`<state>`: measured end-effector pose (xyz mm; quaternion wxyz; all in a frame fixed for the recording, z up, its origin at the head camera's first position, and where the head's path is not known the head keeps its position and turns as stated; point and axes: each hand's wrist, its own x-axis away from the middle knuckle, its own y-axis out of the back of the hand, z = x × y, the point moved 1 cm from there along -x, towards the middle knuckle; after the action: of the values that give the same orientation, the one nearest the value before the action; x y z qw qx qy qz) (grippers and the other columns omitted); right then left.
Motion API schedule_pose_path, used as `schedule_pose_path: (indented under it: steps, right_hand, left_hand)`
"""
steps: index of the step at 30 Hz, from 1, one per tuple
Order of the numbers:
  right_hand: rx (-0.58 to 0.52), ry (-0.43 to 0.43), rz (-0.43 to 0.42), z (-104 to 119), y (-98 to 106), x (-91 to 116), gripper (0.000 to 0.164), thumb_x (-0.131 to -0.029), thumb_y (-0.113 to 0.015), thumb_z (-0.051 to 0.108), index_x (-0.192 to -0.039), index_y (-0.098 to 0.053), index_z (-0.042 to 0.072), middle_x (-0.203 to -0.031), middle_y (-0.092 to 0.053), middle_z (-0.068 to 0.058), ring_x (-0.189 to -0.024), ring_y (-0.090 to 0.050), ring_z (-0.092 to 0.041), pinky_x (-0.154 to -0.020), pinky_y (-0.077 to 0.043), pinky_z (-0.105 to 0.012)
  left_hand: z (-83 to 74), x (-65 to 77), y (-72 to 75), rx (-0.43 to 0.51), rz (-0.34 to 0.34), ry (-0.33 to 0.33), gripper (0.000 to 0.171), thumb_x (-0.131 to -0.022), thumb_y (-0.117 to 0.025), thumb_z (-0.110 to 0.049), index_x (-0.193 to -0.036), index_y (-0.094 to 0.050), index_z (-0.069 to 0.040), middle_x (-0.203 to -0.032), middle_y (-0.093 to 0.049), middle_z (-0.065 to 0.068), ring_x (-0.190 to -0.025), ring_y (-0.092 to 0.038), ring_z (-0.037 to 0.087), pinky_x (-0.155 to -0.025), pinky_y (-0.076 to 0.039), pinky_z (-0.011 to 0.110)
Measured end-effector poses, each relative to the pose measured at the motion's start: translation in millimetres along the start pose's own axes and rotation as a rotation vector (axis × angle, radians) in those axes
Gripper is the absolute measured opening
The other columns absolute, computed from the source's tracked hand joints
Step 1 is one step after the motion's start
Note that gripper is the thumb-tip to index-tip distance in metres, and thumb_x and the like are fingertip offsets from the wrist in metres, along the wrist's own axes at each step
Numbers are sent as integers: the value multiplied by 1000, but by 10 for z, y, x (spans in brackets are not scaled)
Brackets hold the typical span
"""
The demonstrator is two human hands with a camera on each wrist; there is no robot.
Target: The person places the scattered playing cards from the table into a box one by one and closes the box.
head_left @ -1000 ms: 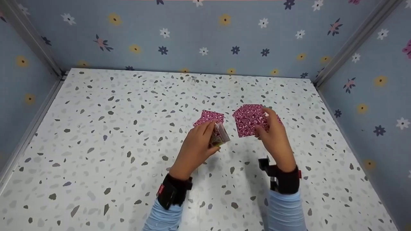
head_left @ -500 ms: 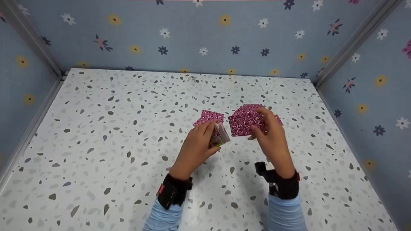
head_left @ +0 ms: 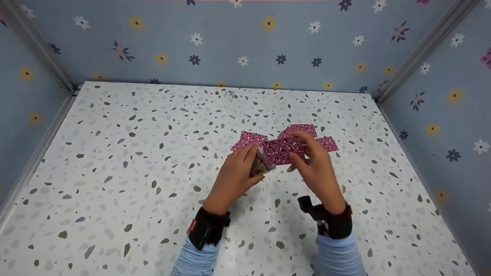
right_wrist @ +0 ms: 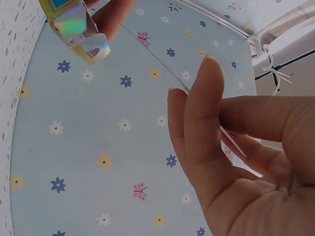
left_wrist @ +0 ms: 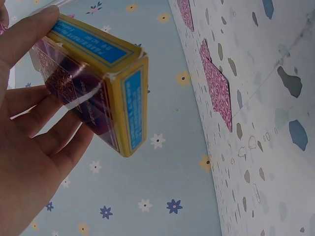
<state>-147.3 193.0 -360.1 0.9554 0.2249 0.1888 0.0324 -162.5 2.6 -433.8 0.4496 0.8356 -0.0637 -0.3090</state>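
My left hand (head_left: 233,177) grips a card box (left_wrist: 133,105), yellow and blue with a dark red printed face, by its sides. The box's end flaps (right_wrist: 74,27) stand open toward my right hand in the right wrist view. Between thumb and fingers, my right hand (head_left: 320,168) pinches a playing card (head_left: 279,151) with a pink-and-white patterned back. That card shows edge-on as a thin line in the right wrist view, and its far end overlaps the box opening in the head view.
Pink-backed cards lie on the speckled white table (head_left: 126,172): one group (head_left: 253,137) behind my left hand, another (head_left: 305,129) behind the held card, and more (head_left: 328,143) beside my right hand. Blue floral walls (head_left: 230,42) enclose the table at back and sides.
My right hand has moved left with its card, from over the table cards to the box opening. My left hand and the box have stayed in place.
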Motion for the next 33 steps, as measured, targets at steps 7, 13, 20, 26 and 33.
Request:
schedule_pose_path:
  steps: [7,13,20,26,33]
  right_hand:
    - [2,-38,35,-15,-46,-10,46,-83,-56,-15,-125,-48,0,-114,-54,-16,-79,-62,-26,-56,-56,-28]
    - [-4,-64,65,-34,-70,-15,45,-83,-55,-15,-125,-48,-1,-117,-52,-15,-82,-63,-26,-56,-57,-29]
    - [58,-51,84,-87,-99,-31,47,-82,-59,-13,-125,-52,4,-115,-54,-13,-79,-63,-23,-55,-56,-26]
    - [137,-33,99,-115,-141,-36,50,-82,-62,-9,-129,-52,6,-119,-53,-15,-83,-63,-24,-56,-55,-23]
    - [243,-24,119,-122,-196,-49,52,-83,-62,-7,-132,-51,6,-117,-54,-15,-83,-58,-20,-59,-54,-22]
  left_hand:
    - [-6,-8,7,8,-3,4,82,-76,-76,-33,-141,-38,-2,-133,-52,13,-119,-50,27,-104,-41,39]
    - [-7,-14,10,9,-25,-6,80,-75,-76,-32,-139,-41,-2,-132,-53,13,-117,-52,28,-103,-42,39]
    - [-24,-17,12,-16,-10,-6,81,-75,-76,-33,-140,-39,-3,-135,-50,13,-120,-50,27,-105,-40,38]
    - [-27,-19,11,-25,7,-17,81,-75,-76,-31,-141,-39,-3,-134,-51,13,-121,-49,28,-106,-39,39]
    - [-27,-15,12,-37,24,-8,82,-74,-76,-33,-141,-38,-4,-134,-51,11,-120,-49,27,-104,-40,39]
